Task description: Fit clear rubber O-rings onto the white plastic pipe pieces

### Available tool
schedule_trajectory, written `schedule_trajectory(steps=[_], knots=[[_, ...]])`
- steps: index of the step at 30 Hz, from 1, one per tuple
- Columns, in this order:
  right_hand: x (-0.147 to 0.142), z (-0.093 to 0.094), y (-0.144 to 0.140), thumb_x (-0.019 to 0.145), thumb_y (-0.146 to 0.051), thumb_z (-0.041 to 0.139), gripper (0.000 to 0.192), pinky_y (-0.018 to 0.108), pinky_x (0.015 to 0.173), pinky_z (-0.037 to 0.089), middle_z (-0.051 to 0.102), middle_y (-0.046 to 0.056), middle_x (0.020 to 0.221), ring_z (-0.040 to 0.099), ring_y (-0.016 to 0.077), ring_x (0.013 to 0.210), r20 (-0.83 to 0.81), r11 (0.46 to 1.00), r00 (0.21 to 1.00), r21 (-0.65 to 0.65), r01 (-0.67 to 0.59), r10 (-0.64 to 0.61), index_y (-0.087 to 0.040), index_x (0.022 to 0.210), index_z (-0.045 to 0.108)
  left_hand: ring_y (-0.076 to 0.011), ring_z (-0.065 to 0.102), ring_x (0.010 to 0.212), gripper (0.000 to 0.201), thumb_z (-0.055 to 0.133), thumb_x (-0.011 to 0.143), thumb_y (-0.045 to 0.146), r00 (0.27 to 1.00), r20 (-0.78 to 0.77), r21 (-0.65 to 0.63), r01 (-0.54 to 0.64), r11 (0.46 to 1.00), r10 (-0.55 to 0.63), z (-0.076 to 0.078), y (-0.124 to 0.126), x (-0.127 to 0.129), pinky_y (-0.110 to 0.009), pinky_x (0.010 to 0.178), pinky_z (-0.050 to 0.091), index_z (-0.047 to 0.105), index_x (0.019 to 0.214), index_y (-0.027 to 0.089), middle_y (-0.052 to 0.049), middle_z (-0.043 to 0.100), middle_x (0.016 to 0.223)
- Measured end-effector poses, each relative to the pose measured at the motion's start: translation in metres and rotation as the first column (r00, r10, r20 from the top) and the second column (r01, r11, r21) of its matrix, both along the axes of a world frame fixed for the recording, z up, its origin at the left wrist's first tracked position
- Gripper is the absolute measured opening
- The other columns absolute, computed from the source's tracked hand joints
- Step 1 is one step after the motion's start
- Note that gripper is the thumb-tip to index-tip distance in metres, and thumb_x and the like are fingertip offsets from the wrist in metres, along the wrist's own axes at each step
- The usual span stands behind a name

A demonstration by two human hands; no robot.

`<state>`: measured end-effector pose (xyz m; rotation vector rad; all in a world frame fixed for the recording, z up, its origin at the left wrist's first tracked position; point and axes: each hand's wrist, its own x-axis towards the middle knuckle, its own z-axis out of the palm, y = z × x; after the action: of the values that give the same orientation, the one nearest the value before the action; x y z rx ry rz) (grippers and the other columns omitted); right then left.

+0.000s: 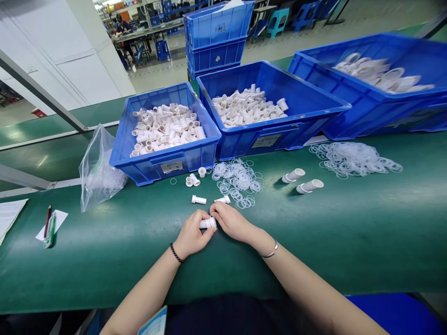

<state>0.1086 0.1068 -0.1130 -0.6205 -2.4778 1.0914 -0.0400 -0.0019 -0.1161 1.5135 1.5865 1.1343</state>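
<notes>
My left hand (194, 234) is closed around a white plastic pipe fitting (208, 223), with its open end facing right. The fingers of my right hand (230, 220) are bent together at the fitting's right end; whether they pinch anything there is hidden. Just beyond my right fingers lies another white fitting (223, 199), partly covered by them. A narrow flanged tube (199, 200) rests on its side nearby. Behind these are several short white fittings (193, 179) and a loose pile of clear rings (240, 179).
Blue bins of white parts, a left one (164, 158), a middle one (265, 135) and a right one (352, 111), line the back. Two wider tubes (310, 186) and a second ring pile (354, 158) are on the right. A plastic bag (101, 172) and pens (50, 230) lie left.
</notes>
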Motion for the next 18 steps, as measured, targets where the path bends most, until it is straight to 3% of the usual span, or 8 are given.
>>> schedule_trajectory(steps=[3, 5, 10, 18], knots=[[-0.002, 0.002, 0.001, 0.094, -0.019, 0.034, 0.013, 0.029, 0.065, 0.041, 0.055, 0.002, 0.080, 0.051, 0.0162, 0.071, -0.056, 0.988, 0.998, -0.155, -0.002, -0.007, -0.022, 0.086, 0.044, -0.0206, 0.056, 0.089, 0.023, 0.065, 0.082, 0.028, 0.988, 0.132, 0.027, -0.088, 0.996, 0.084, -0.001, 0.000, 0.004, -0.031, 0.082, 0.041, 0.059, 0.103, 0.021, -0.006, 0.062, 0.098], [-0.003, 0.003, 0.000, 0.095, -0.022, 0.035, 0.012, 0.029, 0.066, 0.042, 0.055, 0.002, 0.081, 0.051, 0.0156, 0.071, -0.091, 0.973, 0.996, -0.231, 0.000, -0.021, -0.021, 0.087, 0.044, -0.0187, 0.056, 0.088, 0.025, 0.063, 0.084, 0.034, 0.948, 0.286, -0.020, -0.138, 0.990, 0.137, -0.004, 0.000, 0.008, -0.030, 0.080, 0.041, 0.057, 0.104, 0.020, -0.006, 0.061, 0.097], [-0.003, 0.003, -0.001, 0.098, -0.034, 0.036, 0.020, 0.031, 0.072, 0.044, 0.057, 0.002, 0.083, 0.053, 0.0158, 0.075, -0.140, 0.946, 0.987, -0.323, 0.032, -0.082, -0.020, 0.089, 0.048, -0.0110, 0.049, 0.062, 0.032, 0.058, 0.087, 0.047, 0.718, 0.661, -0.188, -0.124, 0.974, 0.219, -0.011, 0.005, 0.015, -0.024, 0.061, 0.038, 0.053, 0.098, 0.017, 0.001, 0.055, 0.071], [-0.005, 0.003, -0.005, 0.096, -0.037, 0.043, 0.017, 0.032, 0.071, 0.048, 0.060, 0.001, 0.078, 0.060, 0.0153, 0.069, -0.175, 0.901, 0.983, -0.433, -0.027, -0.055, -0.021, 0.093, 0.048, -0.0098, 0.050, 0.056, 0.032, 0.060, 0.085, 0.046, 0.488, 0.832, -0.257, -0.084, 0.963, 0.265, -0.007, 0.008, 0.018, -0.022, 0.057, 0.039, 0.054, 0.092, 0.015, 0.002, 0.054, 0.061]])
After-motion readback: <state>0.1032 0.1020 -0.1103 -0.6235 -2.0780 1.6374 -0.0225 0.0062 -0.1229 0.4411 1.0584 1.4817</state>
